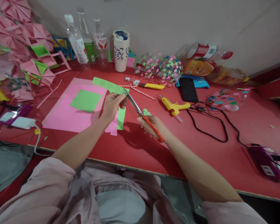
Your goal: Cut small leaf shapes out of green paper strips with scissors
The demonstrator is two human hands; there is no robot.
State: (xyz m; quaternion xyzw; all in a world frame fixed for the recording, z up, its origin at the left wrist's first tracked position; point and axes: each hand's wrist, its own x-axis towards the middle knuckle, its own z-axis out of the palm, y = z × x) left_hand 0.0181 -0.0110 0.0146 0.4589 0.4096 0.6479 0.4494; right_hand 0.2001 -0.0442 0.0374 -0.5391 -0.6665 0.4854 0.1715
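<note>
My left hand point(114, 105) pinches a green paper strip point(107, 85) that has star outlines drawn on it. Wrapped round the orange handles of a pair of scissors point(151, 127) is my right hand point(151, 124). The blades point up and left and meet the strip's right end, close to my left fingertips. Just beyond my right hand lies a small heap of green paper stars point(146, 112). Below my left hand are another green strip point(121, 119) and a pink paper scrap point(112, 127). A green square point(86, 101) rests on large pink sheets point(60, 107).
A yellow glue gun point(174, 106), a yellow cutter knife point(155, 86) and a black phone point(188, 89) lie on the red table point(205, 130). Bottles point(78, 45), a white tumbler point(120, 53) and bags of stars point(163, 68) line the wall. Pink paper pinwheels point(37, 70) stand left.
</note>
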